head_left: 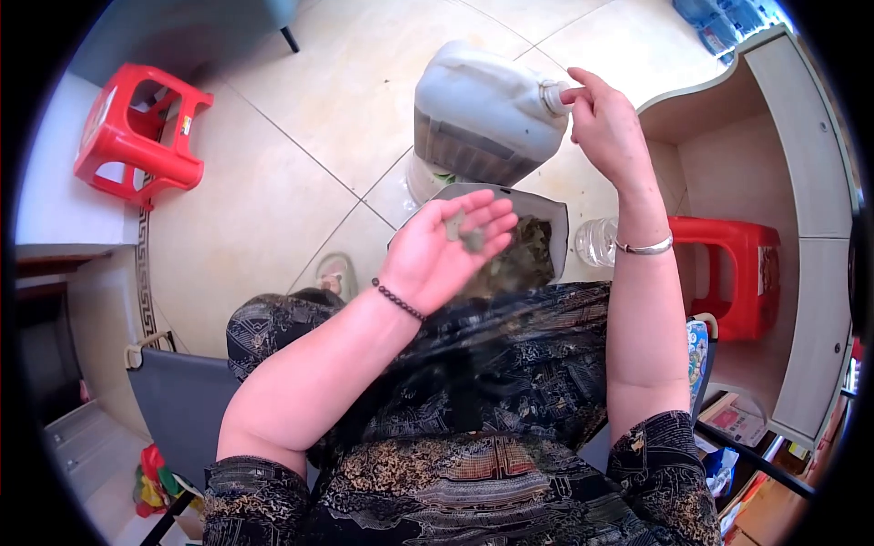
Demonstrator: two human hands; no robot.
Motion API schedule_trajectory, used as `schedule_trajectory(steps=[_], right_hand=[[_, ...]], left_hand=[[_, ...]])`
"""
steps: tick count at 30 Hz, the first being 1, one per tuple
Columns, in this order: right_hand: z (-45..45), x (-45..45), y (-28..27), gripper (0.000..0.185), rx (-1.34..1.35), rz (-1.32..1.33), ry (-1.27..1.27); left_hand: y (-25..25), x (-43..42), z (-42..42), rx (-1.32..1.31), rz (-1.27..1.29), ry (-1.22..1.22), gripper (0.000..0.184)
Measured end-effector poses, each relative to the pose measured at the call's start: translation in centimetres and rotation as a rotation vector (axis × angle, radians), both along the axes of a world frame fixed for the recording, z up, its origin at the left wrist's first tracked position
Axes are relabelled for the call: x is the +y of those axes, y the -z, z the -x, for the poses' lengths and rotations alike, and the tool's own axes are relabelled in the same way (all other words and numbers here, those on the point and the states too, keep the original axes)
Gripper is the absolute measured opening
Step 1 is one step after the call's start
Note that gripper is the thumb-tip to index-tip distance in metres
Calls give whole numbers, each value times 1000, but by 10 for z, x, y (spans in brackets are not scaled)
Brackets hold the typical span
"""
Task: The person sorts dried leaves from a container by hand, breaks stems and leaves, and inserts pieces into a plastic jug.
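My left hand (442,250) is palm up with its fingers stretched out flat. Small grey-green flat pieces (469,237) lie on its palm and finger bases. A whitish plastic jug (492,100) with dark contents is tilted, its neck (555,97) pointing right. At that neck is my right hand (610,127), index finger extended and another fingertip at the mouth; whether the tip is inside I cannot tell. Its fingers are apart, with nothing visible between them. Below the jug, a grey-white bin (562,218) holds dark greenish leafy pieces (533,255), partly hidden by my left hand.
A clear plastic container (596,242) is right of the bin. Red stools stand at the left (150,136) and right (733,273). A pale cabinet (801,164) borders the right side. Wrapped blue bottles (728,23) are at the back right, on the tiled floor (300,100).
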State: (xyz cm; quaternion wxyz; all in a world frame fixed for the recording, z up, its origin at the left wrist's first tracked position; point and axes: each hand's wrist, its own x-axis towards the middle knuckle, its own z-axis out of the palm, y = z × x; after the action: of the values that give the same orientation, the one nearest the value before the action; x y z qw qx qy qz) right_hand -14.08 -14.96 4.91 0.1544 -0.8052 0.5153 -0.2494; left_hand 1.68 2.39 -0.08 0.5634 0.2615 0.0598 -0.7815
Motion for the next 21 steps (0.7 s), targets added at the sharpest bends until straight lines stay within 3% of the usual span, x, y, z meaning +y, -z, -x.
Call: schedule_trajectory(steps=[3, 10, 13, 18, 20, 21], right_hand=[[0, -2, 14, 52, 37, -121, -92], [-6, 14, -3, 50, 11, -102, -55], [-4, 36, -15, 32, -48, 142, -52], [-2, 94, -14, 20, 60, 24, -299], [-12, 129, -18, 16, 310, -11, -442], [-18, 146, -11, 17, 477, 115, -569]], left_hand=[[-3, -1, 2, 56, 26, -28, 37], [3, -1, -2, 71, 31, -9, 38], [17, -5, -6, -227, -3, 98, 38], [62, -14, -8, -499, -83, 139, 31], [109, -15, -8, -905, 40, 438, 32], [143, -12, -14, -1205, 291, 636, 32]])
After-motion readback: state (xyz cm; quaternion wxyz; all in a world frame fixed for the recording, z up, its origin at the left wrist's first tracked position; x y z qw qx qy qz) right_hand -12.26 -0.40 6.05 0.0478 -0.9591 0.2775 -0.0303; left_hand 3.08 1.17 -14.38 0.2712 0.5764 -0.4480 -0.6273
